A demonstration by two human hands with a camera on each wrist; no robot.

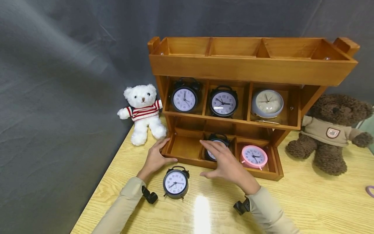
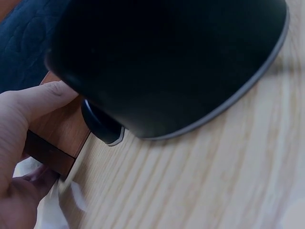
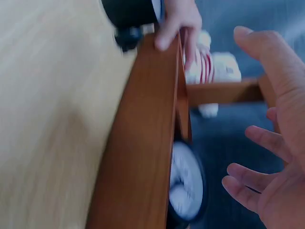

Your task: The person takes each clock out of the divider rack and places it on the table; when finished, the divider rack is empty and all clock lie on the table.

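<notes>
My left hand (image 1: 154,159) grips the front left corner of the wooden shelf (image 1: 187,161), thumb on the front board and fingers along the side. Close by on the table stands a black alarm clock (image 1: 175,183), whose dark body (image 2: 167,62) fills much of the left wrist view. My right hand (image 1: 226,162) hovers before the bottom middle compartment with fingers spread, holding nothing. Behind it, partly hidden, is another black alarm clock (image 1: 211,154), its white dial (image 3: 185,181) showing in the right wrist view. A pink clock (image 1: 254,156) sits in the bottom right compartment.
The middle tier holds two black alarm clocks (image 1: 184,99) (image 1: 223,102) and a grey-blue clock (image 1: 268,103). A white teddy bear (image 1: 143,110) sits left of the shelf, a brown one (image 1: 330,130) right. A purple ring-like object (image 1: 369,191) lies at the table's right.
</notes>
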